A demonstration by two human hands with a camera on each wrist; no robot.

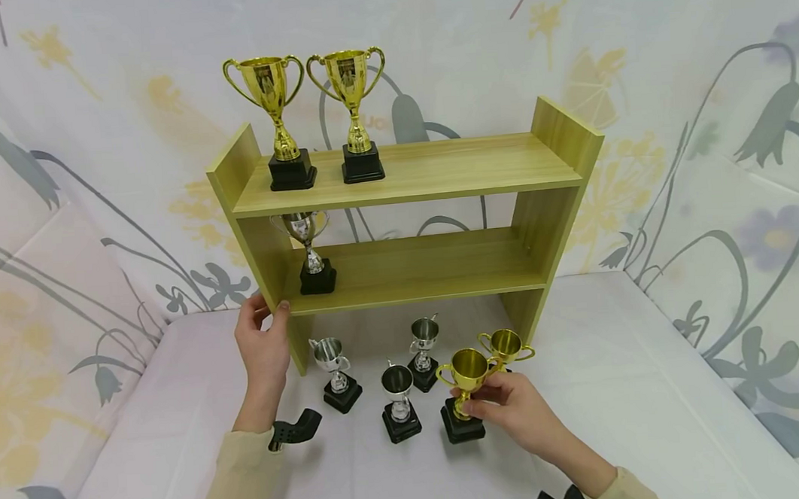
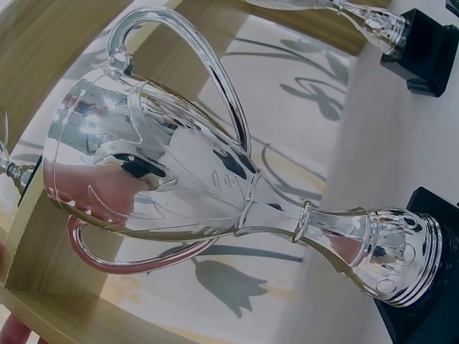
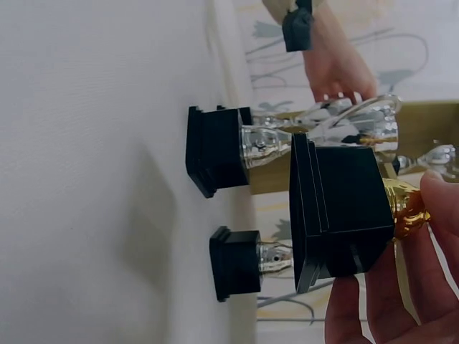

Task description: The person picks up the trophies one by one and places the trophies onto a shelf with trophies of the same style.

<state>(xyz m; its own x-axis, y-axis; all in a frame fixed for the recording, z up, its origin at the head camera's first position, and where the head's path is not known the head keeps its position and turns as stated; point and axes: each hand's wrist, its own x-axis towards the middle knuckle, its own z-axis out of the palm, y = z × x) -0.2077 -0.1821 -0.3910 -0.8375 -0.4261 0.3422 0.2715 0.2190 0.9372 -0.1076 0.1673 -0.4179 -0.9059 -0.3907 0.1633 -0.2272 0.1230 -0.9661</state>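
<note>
My right hand point(image 1: 516, 413) pinches the stem of a gold trophy cup point(image 1: 469, 370) between thumb and fingers. In the right wrist view its black base point(image 3: 344, 211) hangs clear of the white tabletop, near the silver trophies. My left hand point(image 1: 264, 347) grips the lower left side panel of a wooden shelf point(image 1: 414, 270), thumb on the panel's front edge. Close to that hand stands a silver trophy point(image 1: 334, 370), which fills much of the left wrist view. Another gold trophy point(image 1: 505, 346) is partly hidden behind the right hand and the held cup.
Two gold trophies, one at the left point(image 1: 269, 90) and one beside it point(image 1: 350, 86), stand on the top shelf. A silver trophy point(image 1: 313, 261) is on the middle shelf's left end. More silver trophies point(image 1: 399, 400) point(image 1: 423, 350) stand on the white tabletop point(image 1: 643, 372). Floral cloth point(image 1: 708, 188) hangs behind.
</note>
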